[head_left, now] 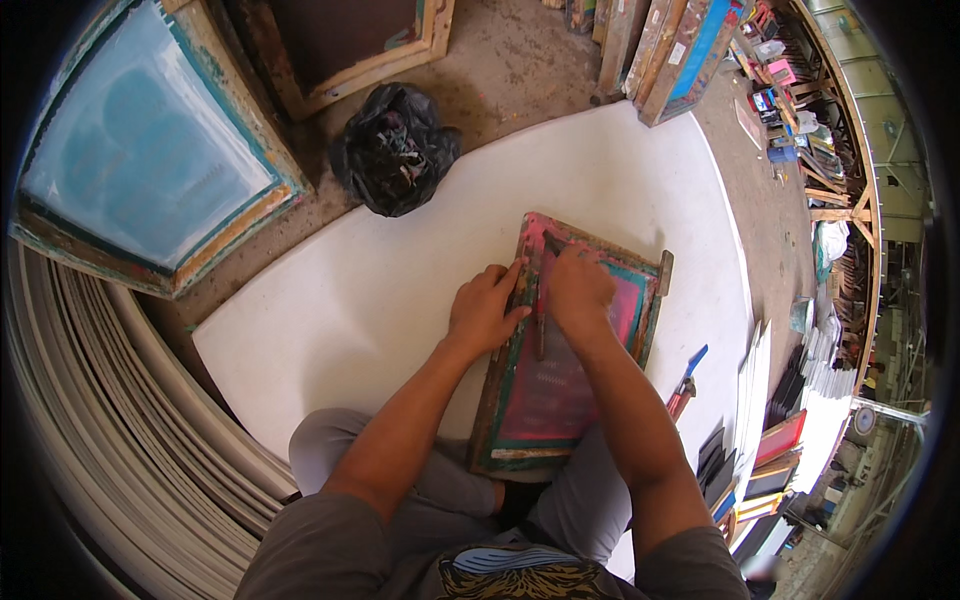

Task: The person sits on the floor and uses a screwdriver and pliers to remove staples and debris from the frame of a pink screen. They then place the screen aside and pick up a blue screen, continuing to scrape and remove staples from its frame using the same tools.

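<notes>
Screen frame (555, 395) is apparently getting worked toward 12 o'clock, right hand (582, 290) curled, contents can't tell, left hand (485, 310) spread, bracing 10 o'clock, next stroke calling for steadiness.

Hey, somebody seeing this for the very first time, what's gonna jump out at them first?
Probably the pink-and-teal framed panel at the centre, with the left hand at its left edge and the right hand over its upper part. Next, the large frame with a pale blue panel at upper left, and the crumpled black plastic bag just right of it.
</notes>
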